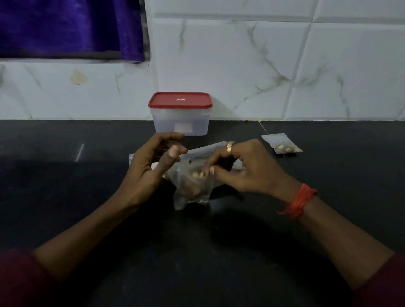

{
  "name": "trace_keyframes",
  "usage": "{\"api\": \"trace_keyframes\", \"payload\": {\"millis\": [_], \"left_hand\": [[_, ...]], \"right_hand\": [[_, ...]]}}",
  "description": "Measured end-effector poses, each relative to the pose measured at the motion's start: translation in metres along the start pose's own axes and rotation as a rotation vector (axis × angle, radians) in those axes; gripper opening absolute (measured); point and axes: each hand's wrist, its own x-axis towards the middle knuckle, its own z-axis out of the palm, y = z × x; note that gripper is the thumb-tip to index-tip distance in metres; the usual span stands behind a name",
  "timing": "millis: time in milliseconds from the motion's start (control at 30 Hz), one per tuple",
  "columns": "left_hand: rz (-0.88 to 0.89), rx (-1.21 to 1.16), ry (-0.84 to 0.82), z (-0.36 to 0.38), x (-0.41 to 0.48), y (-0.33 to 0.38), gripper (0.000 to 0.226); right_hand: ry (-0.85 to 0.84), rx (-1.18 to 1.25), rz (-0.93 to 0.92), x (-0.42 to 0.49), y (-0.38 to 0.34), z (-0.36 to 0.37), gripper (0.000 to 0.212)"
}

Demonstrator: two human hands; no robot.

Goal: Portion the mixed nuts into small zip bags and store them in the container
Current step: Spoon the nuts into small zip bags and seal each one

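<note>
A clear zip bag [191, 191] holding mixed nuts hangs just above the dark counter between my hands. My left hand [148, 165] curls against the bag's left side with its thumb at the top edge; the lower fingers are hidden behind the plastic. My right hand [241, 167], which wears a ring, pinches the bag's right upper part close to some pale nuts. A small filled zip bag [284, 145] lies flat on the counter to the right. The clear container [181, 124] with its red lid [179, 100] on stands behind my hands, against the wall.
The black counter [202, 259] runs to a white marble-patterned tiled wall [285, 55]. A purple curtain [58, 24] hangs at the upper left. A pale edge of plastic [131, 158] shows behind my left hand.
</note>
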Motion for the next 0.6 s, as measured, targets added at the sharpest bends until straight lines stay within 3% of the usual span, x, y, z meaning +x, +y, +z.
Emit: {"api": "trace_keyframes", "payload": {"millis": [167, 267, 433, 600], "left_hand": [[0.003, -0.055, 0.034, -0.001, 0.001, -0.003, 0.047], [0.012, -0.096, 0.025, 0.001, -0.001, 0.002, 0.060], [-0.054, -0.153, -0.105, 0.005, -0.005, 0.013, 0.073], [-0.154, -0.094, -0.150, 0.017, -0.008, 0.020, 0.032]], "right_hand": [[0.055, 0.040, 0.025, -0.001, 0.005, 0.000, 0.008], [-0.034, -0.055, 0.068, -0.001, 0.005, 0.007, 0.016], [0.248, 0.135, 0.042, 0.002, -0.003, 0.005, 0.008], [0.265, 0.164, 0.049, 0.001, -0.007, 0.013, 0.009]]}}
